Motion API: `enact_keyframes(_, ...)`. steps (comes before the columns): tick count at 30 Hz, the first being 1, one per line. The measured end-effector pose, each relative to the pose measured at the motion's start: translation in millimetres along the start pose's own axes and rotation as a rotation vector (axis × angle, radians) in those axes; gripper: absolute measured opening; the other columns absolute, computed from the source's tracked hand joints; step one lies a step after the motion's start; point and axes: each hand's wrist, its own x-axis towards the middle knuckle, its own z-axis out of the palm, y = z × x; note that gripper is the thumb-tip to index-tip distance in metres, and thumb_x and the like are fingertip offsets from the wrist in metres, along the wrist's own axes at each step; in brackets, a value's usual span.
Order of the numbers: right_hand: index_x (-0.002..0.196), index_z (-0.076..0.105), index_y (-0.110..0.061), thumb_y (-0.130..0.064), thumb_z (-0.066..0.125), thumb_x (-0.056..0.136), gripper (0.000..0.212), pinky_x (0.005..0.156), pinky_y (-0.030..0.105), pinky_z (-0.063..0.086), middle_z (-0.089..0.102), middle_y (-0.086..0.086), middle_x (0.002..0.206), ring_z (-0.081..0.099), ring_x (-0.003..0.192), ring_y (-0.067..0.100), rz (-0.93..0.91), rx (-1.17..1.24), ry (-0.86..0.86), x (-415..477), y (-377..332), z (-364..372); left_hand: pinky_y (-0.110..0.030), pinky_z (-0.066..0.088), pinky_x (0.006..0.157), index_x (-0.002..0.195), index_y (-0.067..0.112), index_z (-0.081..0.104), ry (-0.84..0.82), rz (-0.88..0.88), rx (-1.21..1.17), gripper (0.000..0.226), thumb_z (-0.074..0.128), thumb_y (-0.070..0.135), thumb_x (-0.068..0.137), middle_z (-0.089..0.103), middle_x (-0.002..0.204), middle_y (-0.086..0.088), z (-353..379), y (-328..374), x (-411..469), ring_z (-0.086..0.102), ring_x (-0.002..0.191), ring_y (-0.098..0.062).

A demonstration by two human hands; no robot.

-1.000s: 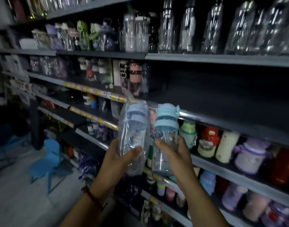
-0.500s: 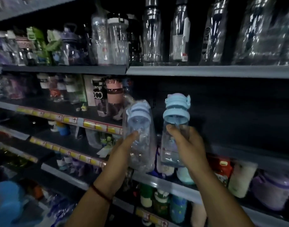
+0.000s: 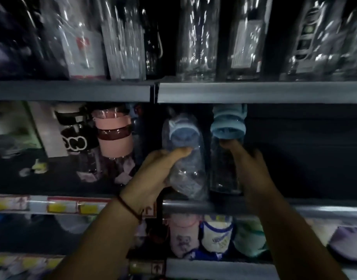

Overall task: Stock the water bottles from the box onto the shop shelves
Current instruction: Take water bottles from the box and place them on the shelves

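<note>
**A:** How far along is the stocking?

**B:** Mid-placement of a pair. The left hand (image 3: 153,172) has its fingers curled round a wrapped bottle (image 3: 183,164), with the thumb across the front of the clear film. The right hand (image 3: 252,174) grips a blue-lidded bottle (image 3: 224,168) just under its lid, thumb in front and the fingers round the far side. Neither grip is loosened.

**A:** Where are the two bottles?

**B:** Inside the middle shelf (image 3: 214,207), just behind its front edge. They are side by side and close to touching, a little right of the seam where two shelf sections meet. The blue-lidded one stands about upright. The wrapped one tilts, its lid leaning left. I cannot tell whether either base rests on the shelf board, because the front lip hides that line.

**A:** So what counts as done?

**B:** Stock already stands along that shelf's left part, including a pink-banded bottle (image 3: 115,138) with a black bottle (image 3: 76,138) beside it. There are tall clear bottles on the upper shelf (image 3: 254,91) and more goods on the lower shelf (image 3: 214,267). I can't say which of these came from the box.

**A:** And what's left?

**B:** By my reading, these two need setting down square and letting go, then it's back for more. The box is out of view, so how many remain is unknown. The right part of the middle shelf is too dark to read.
</note>
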Motion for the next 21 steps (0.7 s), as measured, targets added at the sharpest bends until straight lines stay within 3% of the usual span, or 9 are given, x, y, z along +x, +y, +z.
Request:
enact_keyframes(2, 0.111, 0.07, -0.018, -0.032, 0.08, 0.088, 0.029, 0.074, 0.029, 0.058, 0.078, -0.003, 0.1, 0.075, 0.09, 0.011, 0.017, -0.016, 0.049, 8.3, 5.5, 7.2, -0.05, 0.057, 0.096, 0.114, 0.001, 0.074, -0.027, -0.001, 0.031, 0.037, 0.076, 0.026, 0.088, 0.077, 0.107, -0.015, -8.1, -1.3, 17.1, 0.073, 0.104, -0.032)
enact_keyframes(6, 0.104, 0.077, -0.014, -0.028, 0.08, 0.087, 0.022, 0.079, 0.037, 0.063, 0.081, 0.003, 0.096, 0.078, 0.086, 0.015, 0.021, -0.092, 0.066, 25.9, 11.7, 8.4, -0.051, 0.057, 0.093, 0.116, 0.005, 0.072, -0.097, 0.02, 0.074, 0.034, 0.079, 0.015, 0.084, 0.077, 0.108, -0.014, -15.2, -4.0, 45.1, 0.073, 0.105, -0.032)
enact_keyframes(10, 0.098, 0.079, -0.015, -0.025, 0.083, 0.087, 0.016, 0.071, 0.028, 0.06, 0.082, 0.0, 0.092, 0.076, 0.083, 0.012, -0.042, -0.146, 0.02, 46.8, 11.9, -1.1, -0.04, 0.06, 0.079, 0.111, 0.006, 0.069, -0.071, 0.129, 0.142, 0.032, 0.08, 0.003, 0.081, 0.077, 0.103, -0.015, -11.9, -8.2, 73.1, 0.075, 0.09, -0.027)
enact_keyframes(13, 0.099, 0.078, -0.01, -0.022, 0.086, 0.085, 0.021, 0.067, 0.026, 0.057, 0.081, -0.001, 0.089, 0.077, 0.08, 0.012, -0.058, -0.152, -0.009, 62.4, 15.6, -10.0, -0.038, 0.058, 0.082, 0.108, 0.0, 0.071, -0.096, 0.219, 0.173, 0.03, 0.077, -0.007, 0.08, 0.076, 0.1, -0.02, -5.6, -12.7, 87.3, 0.072, 0.086, -0.026)
enact_keyframes(16, 0.083, 0.067, -0.006, -0.013, 0.088, 0.081, 0.022, 0.057, 0.021, 0.052, 0.072, -0.001, 0.071, 0.068, 0.064, 0.009, -0.093, -0.147, -0.015, 78.3, 21.6, -15.7, -0.046, 0.058, 0.091, 0.116, 0.0, 0.066, -0.074, 0.235, 0.18, 0.055, 0.084, 0.01, 0.065, 0.073, 0.108, -0.02, -0.5, -13.7, 96.2, 0.072, 0.096, -0.032)
enact_keyframes(18, 0.084, 0.067, -0.007, -0.01, 0.088, 0.079, 0.022, 0.059, 0.025, 0.053, 0.071, 0.002, 0.077, 0.067, 0.069, 0.012, -0.124, -0.151, -0.024, 88.5, 26.2, -18.4, -0.055, 0.055, 0.098, 0.124, 0.004, 0.059, -0.058, 0.241, 0.187, 0.074, 0.088, 0.017, 0.057, 0.07, 0.117, -0.022, -0.3, -17.8, 106.1, 0.069, 0.108, -0.039)
enact_keyframes(21, 0.098, 0.076, -0.006, 0.002, 0.082, 0.082, 0.019, 0.074, 0.035, 0.061, 0.081, 0.008, 0.095, 0.077, 0.085, 0.02, -0.189, -0.159, -0.081, 98.0, 32.5, -20.2, -0.05, 0.056, 0.098, 0.131, 0.012, 0.049, -0.042, 0.243, 0.156, 0.077, 0.087, 0.002, 0.065, 0.065, 0.127, -0.017, -2.6, -22.6, 116.6, 0.066, 0.118, -0.035)
